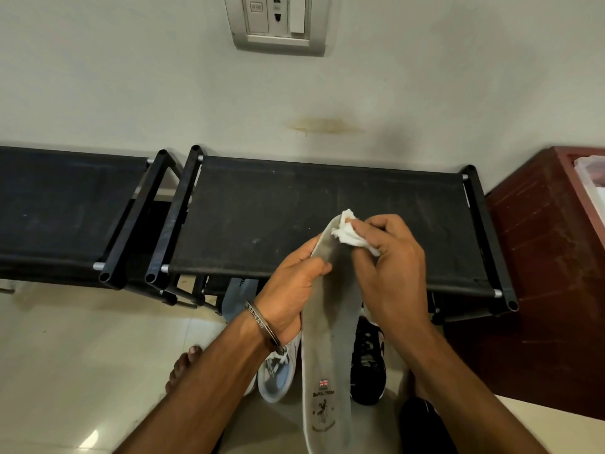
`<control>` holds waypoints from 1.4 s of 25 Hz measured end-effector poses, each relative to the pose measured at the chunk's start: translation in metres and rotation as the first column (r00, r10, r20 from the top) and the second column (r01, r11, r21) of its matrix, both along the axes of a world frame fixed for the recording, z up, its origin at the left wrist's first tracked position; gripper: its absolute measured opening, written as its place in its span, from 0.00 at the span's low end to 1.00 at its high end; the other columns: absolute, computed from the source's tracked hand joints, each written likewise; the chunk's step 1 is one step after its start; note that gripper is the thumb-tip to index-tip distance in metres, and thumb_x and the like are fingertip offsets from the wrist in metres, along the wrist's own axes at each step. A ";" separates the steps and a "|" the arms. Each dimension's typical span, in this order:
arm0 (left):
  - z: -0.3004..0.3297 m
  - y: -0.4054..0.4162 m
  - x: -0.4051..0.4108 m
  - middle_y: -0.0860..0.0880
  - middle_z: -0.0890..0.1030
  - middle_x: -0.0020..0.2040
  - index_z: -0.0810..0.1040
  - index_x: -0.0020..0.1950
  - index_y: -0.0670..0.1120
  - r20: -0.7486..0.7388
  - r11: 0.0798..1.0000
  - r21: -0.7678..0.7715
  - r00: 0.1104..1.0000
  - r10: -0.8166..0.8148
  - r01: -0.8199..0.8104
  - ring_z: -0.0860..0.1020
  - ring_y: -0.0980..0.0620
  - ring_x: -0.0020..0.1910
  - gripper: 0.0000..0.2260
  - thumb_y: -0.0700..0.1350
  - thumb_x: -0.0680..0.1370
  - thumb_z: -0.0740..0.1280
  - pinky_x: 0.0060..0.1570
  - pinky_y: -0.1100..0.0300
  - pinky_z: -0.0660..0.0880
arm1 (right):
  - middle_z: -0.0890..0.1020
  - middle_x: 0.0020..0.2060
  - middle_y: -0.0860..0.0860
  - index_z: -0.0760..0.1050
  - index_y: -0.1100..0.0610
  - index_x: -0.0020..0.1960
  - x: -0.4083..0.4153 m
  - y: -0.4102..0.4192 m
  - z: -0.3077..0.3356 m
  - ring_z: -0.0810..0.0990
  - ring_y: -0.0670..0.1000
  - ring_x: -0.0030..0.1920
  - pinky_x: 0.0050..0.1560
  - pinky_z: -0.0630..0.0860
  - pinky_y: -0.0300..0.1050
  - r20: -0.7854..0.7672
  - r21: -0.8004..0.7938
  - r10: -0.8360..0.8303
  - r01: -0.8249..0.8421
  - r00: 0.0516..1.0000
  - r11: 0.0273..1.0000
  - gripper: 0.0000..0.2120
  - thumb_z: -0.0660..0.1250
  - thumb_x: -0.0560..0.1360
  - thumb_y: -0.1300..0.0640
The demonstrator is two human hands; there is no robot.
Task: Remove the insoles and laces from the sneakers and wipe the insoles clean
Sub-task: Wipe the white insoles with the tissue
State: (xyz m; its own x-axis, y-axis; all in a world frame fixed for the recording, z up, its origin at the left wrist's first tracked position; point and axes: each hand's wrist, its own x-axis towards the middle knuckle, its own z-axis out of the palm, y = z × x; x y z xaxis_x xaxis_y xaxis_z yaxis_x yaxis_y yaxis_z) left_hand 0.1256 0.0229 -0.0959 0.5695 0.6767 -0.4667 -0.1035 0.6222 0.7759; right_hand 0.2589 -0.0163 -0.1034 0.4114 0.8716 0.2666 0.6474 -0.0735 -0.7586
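Observation:
My left hand (291, 290) grips a long grey insole (327, 342) by its left edge, holding it upright over the floor. The insole is stained dark at its toe end and carries a small flag logo near the heel. My right hand (389, 263) pinches a crumpled white tissue (347, 232) against the insole's toe end. Below the hands, a white sneaker (278, 371) with white laces stands on the floor, partly hidden by my left wrist. A black sneaker (368, 358) stands right of the insole.
A black fabric shoe rack (262, 217) stands against the wall, with a second rack (65, 204) to its left. A light blue shoe (239, 296) sits under the rack. A dark red cabinet (540, 257) is at right. My bare foot (183, 365) rests on the tiled floor.

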 end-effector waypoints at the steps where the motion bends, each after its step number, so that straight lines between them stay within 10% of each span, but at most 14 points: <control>1: 0.000 0.000 0.000 0.38 0.80 0.60 0.77 0.66 0.50 -0.016 1.000 0.008 1.000 0.008 -0.008 0.77 0.41 0.61 0.22 0.32 0.78 0.54 0.63 0.46 0.73 | 0.78 0.48 0.47 0.82 0.57 0.56 -0.002 -0.001 0.000 0.77 0.43 0.48 0.48 0.78 0.39 -0.042 -0.009 0.049 -0.050 0.998 0.999 0.10 0.70 0.76 0.65; 4: -0.002 0.004 -0.003 0.41 0.81 0.60 0.76 0.66 0.48 -0.010 0.999 0.000 0.999 0.053 -0.053 0.77 0.42 0.63 0.21 0.32 0.79 0.55 0.64 0.49 0.73 | 0.80 0.49 0.47 0.83 0.57 0.56 -0.009 -0.004 0.005 0.80 0.44 0.50 0.50 0.77 0.36 -0.181 0.003 0.222 -0.225 0.958 0.974 0.11 0.70 0.75 0.65; 10: 0.000 0.005 -0.004 0.39 0.80 0.60 0.78 0.63 0.47 -0.028 0.995 -0.081 0.998 0.051 -0.053 0.78 0.40 0.61 0.18 0.34 0.80 0.56 0.61 0.45 0.75 | 0.75 0.48 0.44 0.81 0.53 0.59 0.013 0.000 0.010 0.76 0.37 0.46 0.44 0.73 0.28 -0.153 0.060 -0.190 0.201 0.970 0.978 0.13 0.70 0.75 0.63; 16: 0.002 -0.005 0.005 0.42 0.82 0.57 0.77 0.66 0.45 -0.028 0.999 -0.013 0.999 0.031 -0.032 0.80 0.46 0.59 0.17 0.33 0.80 0.58 0.62 0.53 0.75 | 0.77 0.51 0.50 0.80 0.60 0.59 -0.015 -0.005 -0.002 0.77 0.47 0.51 0.52 0.76 0.37 0.094 0.045 0.217 -0.222 0.972 0.974 0.13 0.68 0.76 0.67; 21: 0.000 -0.001 -0.001 0.37 0.80 0.60 0.79 0.64 0.47 -0.010 0.998 -0.056 1.000 0.005 -0.005 0.77 0.40 0.59 0.20 0.32 0.79 0.56 0.65 0.43 0.71 | 0.78 0.49 0.50 0.82 0.60 0.57 0.010 -0.002 -0.005 0.77 0.47 0.47 0.47 0.77 0.44 0.187 0.059 0.004 -0.016 0.982 0.998 0.10 0.68 0.77 0.65; 25: 0.003 0.002 -0.001 0.37 0.80 0.59 0.79 0.63 0.43 0.022 0.992 -0.086 0.995 0.094 -0.092 0.78 0.41 0.60 0.16 0.34 0.80 0.58 0.64 0.47 0.73 | 0.80 0.50 0.50 0.83 0.58 0.56 -0.004 -0.006 -0.003 0.79 0.46 0.50 0.50 0.75 0.37 0.122 0.065 0.283 -0.292 0.951 0.954 0.12 0.72 0.74 0.67; 31: 0.005 0.004 -0.007 0.42 0.82 0.57 0.79 0.61 0.47 -0.038 0.993 -0.108 0.998 0.043 -0.047 0.81 0.43 0.55 0.17 0.34 0.79 0.57 0.55 0.48 0.77 | 0.77 0.49 0.46 0.81 0.53 0.58 0.022 -0.002 0.008 0.76 0.39 0.46 0.45 0.76 0.32 -0.114 0.122 -0.222 0.235 0.968 0.964 0.13 0.71 0.74 0.63; 35: 0.007 -0.004 0.003 0.42 0.83 0.50 0.79 0.61 0.44 -0.020 0.998 -0.051 0.999 0.030 -0.031 0.80 0.47 0.50 0.17 0.32 0.79 0.57 0.52 0.54 0.77 | 0.79 0.49 0.48 0.83 0.58 0.54 -0.010 -0.003 0.000 0.78 0.43 0.50 0.50 0.77 0.38 0.017 0.057 0.120 -0.121 0.993 0.991 0.09 0.71 0.75 0.65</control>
State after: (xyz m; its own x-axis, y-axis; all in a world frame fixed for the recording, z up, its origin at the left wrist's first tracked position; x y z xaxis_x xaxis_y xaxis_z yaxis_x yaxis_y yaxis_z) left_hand 0.1284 0.0192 -0.0894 0.5396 0.6682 -0.5121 -0.1079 0.6582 0.7451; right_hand 0.2493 -0.0193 -0.1031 0.3001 0.8975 0.3232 0.6592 0.0498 -0.7504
